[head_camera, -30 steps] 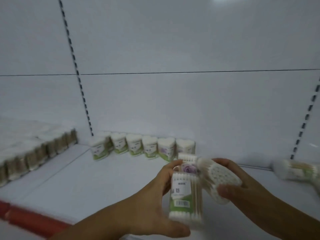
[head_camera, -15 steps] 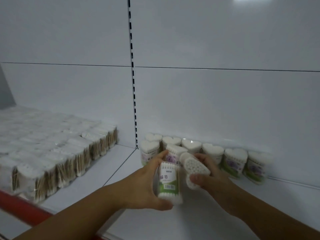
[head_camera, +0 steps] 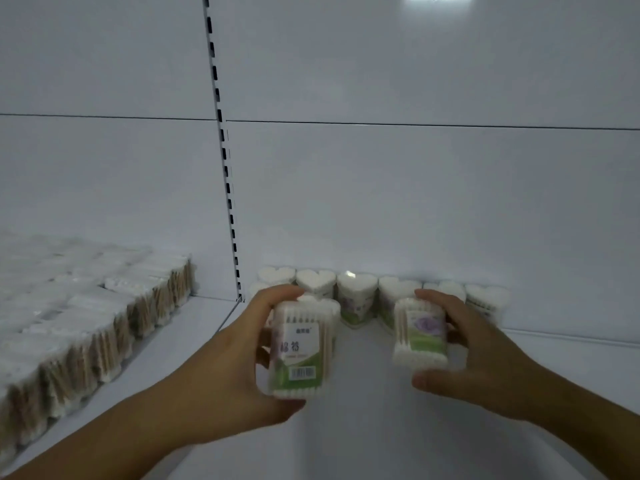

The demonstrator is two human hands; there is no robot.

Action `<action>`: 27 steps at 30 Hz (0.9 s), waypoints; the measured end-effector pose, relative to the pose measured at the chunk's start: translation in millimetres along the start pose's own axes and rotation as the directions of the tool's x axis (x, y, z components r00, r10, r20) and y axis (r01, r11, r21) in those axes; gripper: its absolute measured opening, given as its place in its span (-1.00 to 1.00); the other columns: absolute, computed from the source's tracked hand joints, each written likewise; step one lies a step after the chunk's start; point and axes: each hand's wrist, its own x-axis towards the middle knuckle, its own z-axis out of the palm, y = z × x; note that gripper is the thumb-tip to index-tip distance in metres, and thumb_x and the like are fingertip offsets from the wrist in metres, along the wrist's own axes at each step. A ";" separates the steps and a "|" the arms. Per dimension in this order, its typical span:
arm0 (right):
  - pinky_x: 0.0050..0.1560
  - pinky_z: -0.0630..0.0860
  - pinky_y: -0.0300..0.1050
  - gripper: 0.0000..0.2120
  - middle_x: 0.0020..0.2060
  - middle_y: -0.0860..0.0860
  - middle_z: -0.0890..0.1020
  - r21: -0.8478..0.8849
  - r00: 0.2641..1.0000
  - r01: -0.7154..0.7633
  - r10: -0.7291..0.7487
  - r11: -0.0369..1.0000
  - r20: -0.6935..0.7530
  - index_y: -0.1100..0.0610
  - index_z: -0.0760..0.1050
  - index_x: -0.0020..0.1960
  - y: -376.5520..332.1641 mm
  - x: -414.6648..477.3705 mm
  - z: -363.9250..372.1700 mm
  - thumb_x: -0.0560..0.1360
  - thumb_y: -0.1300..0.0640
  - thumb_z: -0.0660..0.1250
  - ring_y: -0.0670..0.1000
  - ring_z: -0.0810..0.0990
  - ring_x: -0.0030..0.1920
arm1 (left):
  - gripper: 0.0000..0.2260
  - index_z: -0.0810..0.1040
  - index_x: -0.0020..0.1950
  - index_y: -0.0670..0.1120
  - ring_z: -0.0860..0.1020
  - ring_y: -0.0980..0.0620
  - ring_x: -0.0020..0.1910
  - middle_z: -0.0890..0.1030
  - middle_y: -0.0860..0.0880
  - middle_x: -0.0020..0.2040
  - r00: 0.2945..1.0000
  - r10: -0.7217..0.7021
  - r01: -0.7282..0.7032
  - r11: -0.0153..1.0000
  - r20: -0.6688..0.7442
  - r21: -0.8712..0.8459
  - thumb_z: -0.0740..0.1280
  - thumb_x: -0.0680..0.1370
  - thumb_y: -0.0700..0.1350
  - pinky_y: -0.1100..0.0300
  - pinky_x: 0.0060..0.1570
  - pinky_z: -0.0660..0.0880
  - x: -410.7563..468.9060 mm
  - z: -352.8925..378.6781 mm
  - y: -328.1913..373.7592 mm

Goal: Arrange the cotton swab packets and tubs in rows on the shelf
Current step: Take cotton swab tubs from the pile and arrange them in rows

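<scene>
Head view: left hand (head_camera: pixel 228 372) grips a barcoded swab tub (head_camera: pixel 299 351), right hand (head_camera: pixel 485 362) a purple-labelled tub (head_camera: pixel 420 336), both over the white shelf (head_camera: pixel 363 431). Behind, partly blocked by them, heart-shaped tubs (head_camera: pixel 356 296) line the back wall; wrapped swab packets (head_camera: pixel 104 327) fill the left bay.

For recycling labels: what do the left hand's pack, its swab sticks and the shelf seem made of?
Pack: likely clear, slightly glossy plastic; swabs show through it. Sticks: probably wood or bamboo, tan and matte. Shelf: seemingly painted metal, smooth white with a soft sheen.
</scene>
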 end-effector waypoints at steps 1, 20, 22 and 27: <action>-0.01 0.46 -0.39 -0.03 0.16 -0.38 0.40 -0.141 1.000 0.011 -0.015 0.990 -0.026 -0.40 0.13 0.31 3.8 -4.3 -2.9 0.01 -0.35 0.53 -0.33 0.47 0.08 | -0.19 0.18 0.31 0.41 0.57 0.20 0.07 0.53 0.29 0.12 1.000 0.015 -0.015 1.000 -0.002 -0.011 0.58 0.25 -0.01 0.35 -0.14 0.55 4.3 1.7 3.5; 0.22 0.33 -0.25 -0.49 0.42 -0.12 0.32 -0.537 0.914 0.277 -0.391 0.797 -0.108 -0.16 0.31 0.30 29.1 -36.6 3.8 0.43 -0.26 0.32 -0.14 0.34 0.37 | -0.55 0.57 0.12 -0.07 0.57 -0.08 0.13 0.60 -0.05 0.12 0.939 0.341 -0.281 0.673 0.051 0.684 0.52 0.26 -0.09 0.02 0.18 0.51 32.5 86.8 26.6; 0.20 0.37 -0.14 -0.52 0.37 0.03 0.43 -0.591 0.901 0.263 -0.413 0.763 -0.133 0.05 0.44 0.25 27.1 -30.0 8.6 0.42 -0.15 0.41 0.02 0.46 0.31 | -0.58 0.61 0.08 -0.08 0.59 -0.09 0.10 0.62 -0.05 0.07 0.944 0.328 -0.246 0.594 0.049 0.766 0.51 0.24 -0.07 -0.14 0.23 0.46 39.2 88.6 28.9; 0.41 0.14 -0.04 -0.39 0.47 0.01 0.25 -0.615 0.923 0.210 -0.362 0.760 -0.131 0.11 0.41 0.34 24.8 -15.6 12.6 0.41 -0.19 0.39 0.03 0.17 0.50 | -0.32 0.19 0.53 -0.08 0.09 -0.09 0.54 0.25 -0.11 0.51 0.984 0.170 -0.135 0.509 0.054 0.850 0.34 0.46 0.04 -0.15 0.48 -0.16 43.7 74.4 16.4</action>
